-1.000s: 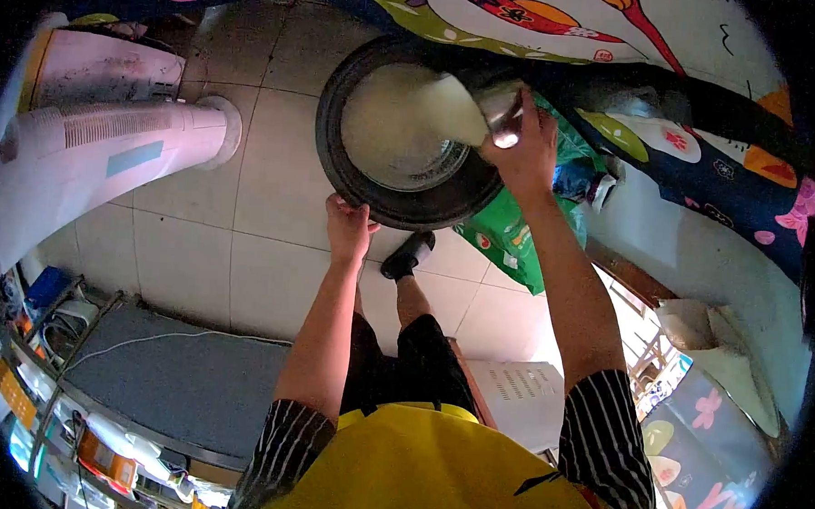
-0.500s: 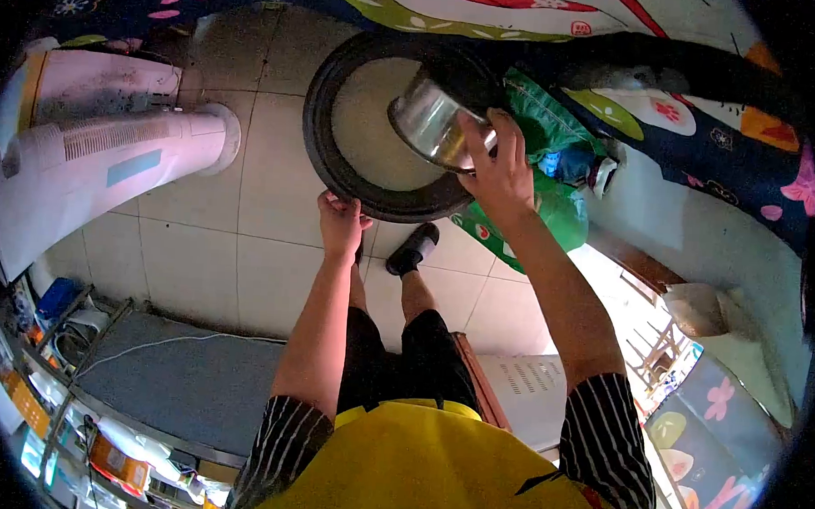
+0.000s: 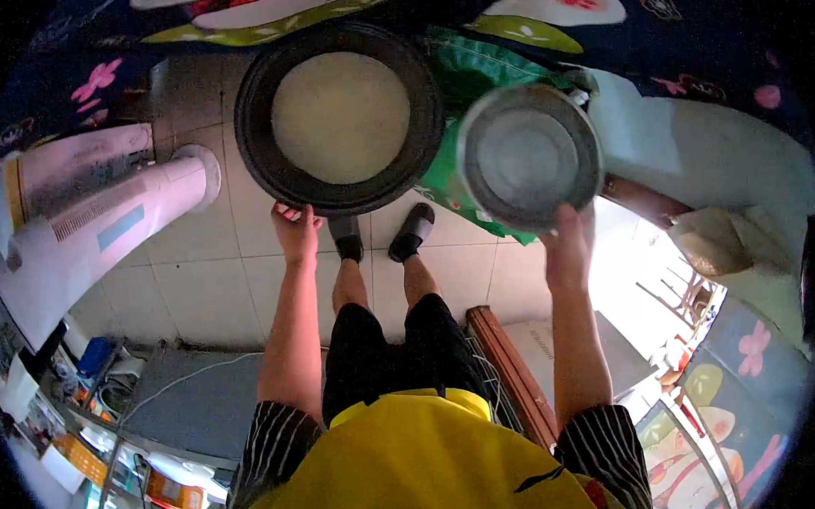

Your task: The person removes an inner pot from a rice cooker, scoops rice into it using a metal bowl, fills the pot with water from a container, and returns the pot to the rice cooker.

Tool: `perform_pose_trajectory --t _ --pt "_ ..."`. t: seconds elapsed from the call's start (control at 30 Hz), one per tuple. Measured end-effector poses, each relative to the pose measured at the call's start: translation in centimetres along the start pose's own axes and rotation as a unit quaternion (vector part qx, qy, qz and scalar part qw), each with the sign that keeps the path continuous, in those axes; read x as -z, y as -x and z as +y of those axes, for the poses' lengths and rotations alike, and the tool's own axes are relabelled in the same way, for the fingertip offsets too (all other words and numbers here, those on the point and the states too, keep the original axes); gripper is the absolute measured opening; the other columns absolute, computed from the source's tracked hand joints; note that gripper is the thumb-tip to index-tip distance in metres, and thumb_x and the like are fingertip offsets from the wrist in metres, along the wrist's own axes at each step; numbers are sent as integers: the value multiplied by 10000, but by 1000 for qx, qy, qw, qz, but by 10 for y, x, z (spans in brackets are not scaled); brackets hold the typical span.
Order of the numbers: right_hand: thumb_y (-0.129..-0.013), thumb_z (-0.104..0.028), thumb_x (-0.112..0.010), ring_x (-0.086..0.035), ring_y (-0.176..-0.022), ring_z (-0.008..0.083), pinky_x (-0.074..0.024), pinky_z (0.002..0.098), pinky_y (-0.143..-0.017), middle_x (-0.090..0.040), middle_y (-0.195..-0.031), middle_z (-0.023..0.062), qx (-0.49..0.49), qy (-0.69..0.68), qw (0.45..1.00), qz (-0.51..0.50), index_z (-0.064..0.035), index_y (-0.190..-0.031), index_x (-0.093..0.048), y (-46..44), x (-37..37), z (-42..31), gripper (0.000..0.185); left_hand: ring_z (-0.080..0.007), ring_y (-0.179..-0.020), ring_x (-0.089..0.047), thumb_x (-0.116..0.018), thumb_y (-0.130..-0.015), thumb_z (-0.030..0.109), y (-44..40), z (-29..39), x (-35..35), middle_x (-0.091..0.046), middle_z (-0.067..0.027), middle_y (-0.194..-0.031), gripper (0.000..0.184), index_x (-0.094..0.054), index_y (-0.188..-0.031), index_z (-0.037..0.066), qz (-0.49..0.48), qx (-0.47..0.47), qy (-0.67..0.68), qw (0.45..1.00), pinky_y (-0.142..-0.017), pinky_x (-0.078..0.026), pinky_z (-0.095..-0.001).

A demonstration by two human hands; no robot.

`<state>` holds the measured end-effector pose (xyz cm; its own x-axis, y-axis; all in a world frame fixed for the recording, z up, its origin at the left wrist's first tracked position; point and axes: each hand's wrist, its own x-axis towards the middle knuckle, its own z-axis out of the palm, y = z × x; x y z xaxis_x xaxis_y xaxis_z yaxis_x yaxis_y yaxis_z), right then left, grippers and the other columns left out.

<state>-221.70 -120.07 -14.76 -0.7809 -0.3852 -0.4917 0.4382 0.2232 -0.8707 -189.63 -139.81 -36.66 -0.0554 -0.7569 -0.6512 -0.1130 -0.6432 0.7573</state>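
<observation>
My left hand (image 3: 297,231) grips the near rim of a round black pot (image 3: 248,147), its fingers curled at the edge. Inside the pot lies a pale, whitish mass of fine grains (image 3: 341,117). To the right of the pot, my right hand (image 3: 567,248) holds a round metal bowl (image 3: 528,155) by its near rim, thumb on the edge. The bowl's open side faces up and it looks empty. Behind the bowl and beside the pot is a green plastic bag (image 3: 443,165), partly hidden.
A white tower-like appliance (image 3: 123,201) lies across the left of the view. Patterned cloth (image 3: 346,6) runs along the top. Lower left is a grey surface (image 3: 192,395) with a white cable. A brown-edged piece (image 3: 516,373) stands right of my legs.
My right hand has tipped the bowl over the pot, then brought it right, upright and away from the pot. The grains in the pot now show fully. The view has shifted.
</observation>
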Motion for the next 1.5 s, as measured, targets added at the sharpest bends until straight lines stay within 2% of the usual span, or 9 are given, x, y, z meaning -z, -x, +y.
perform_pose_trajectory --t 0.13,0.17,0.3,0.43,0.67,0.77,1.03,1.27,1.5 --pt "-888 -367 -698 -579 -1175 279 -588 441 -831 -546 -1318 152 -93 85 990 69 -101 -1507 -306 16 65 -17 779 -313 -1048 -577 -656 -906 71 -4 -1 2 -467 -161 -1257 622 -273 -1390 -10 110 -126 -256 952 -883 -499 -450" --pt "-875 -385 -713 -583 -1171 281 -589 446 -819 -559 -1303 160 -133 110 983 67 -100 -1507 -303 7 81 -12 806 -380 -1101 -537 -694 -862 96 6 -6 -1 -495 -191 -1247 627 -333 -1352 -55 204 -212 -433 852 -983 -430 -490" --pt "-782 -435 -803 -552 -1220 329 -587 458 -765 -573 -1300 193 -209 193 957 48 -87 -1504 -296 -62 105 37 948 -342 -1128 -528 -707 -863 119 64 55 -68 -488 -199 -1312 402 -566 -1227 25 -11 -436 -403 805 -983 -421 -459" --pt "-779 -368 -781 -637 -926 275 -570 419 -736 -609 -1170 131 -227 316 918 -77 -107 -1252 -510 -147 76 86 605 -347 -1200 -514 -682 -877 160 122 68 -172 -467 -218 -1400 293 -665 -1160 85 -201 -455 -405 767 -1021 -414 -460" --pt "-793 -481 -730 -518 -1166 401 -503 539 -905 -501 -1324 248 107 834 540 -39 -175 -1445 -427 -211 33 227 782 -432 -1272 -454 -592 -881 63 104 21 -216 -437 -267 -1411 479 -506 -1347 -3 -179 -323 -568 736 -1068 -398 -494" --pt "-794 -457 -727 -446 -1224 510 -396 567 -1038 -374 -1437 311 34 701 711 33 -175 -1474 -396 -193 4 258 807 -453 -1266 -449 -570 -843 -25 103 17 -205 -436 -282 -1406 618 -378 -1430 -40 -227 -361 -538 728 -1066 -395 -501" --pt "-565 -538 -875 -391 -1285 556 -374 588 -1062 -302 -1465 357 -34 558 821 115 -145 -1499 -310 -200 -22 326 1159 -461 -1254 -460 -547 -806 -92 99 4 -193 -422 -270 -1437 723 -309 -1484 -12 -279 -370 -478 746 -1046 -403 -498" --pt "-557 -473 -883 -469 -1274 456 -389 512 -1077 -457 -1414 270 10 401 915 44 -95 -1486 -348 -239 0 405 1137 -461 -1232 -479 -550 -798 -104 98 6 -195 -430 -269 -1435 745 -306 -1493 9 -289 -402 -464 735 -1008 -435 -493" --pt "-697 -195 -768 -596 -1094 274 -548 435 -790 -548 -1332 121 -106 154 976 -114 -124 -1505 -357 -195 18 266 909 -460 -1270 -459 -550 -807 -108 103 9 -198 -455 -289 -1395 777 -273 -1519 32 -278 -375 -503 727 -1055 -399 -489"
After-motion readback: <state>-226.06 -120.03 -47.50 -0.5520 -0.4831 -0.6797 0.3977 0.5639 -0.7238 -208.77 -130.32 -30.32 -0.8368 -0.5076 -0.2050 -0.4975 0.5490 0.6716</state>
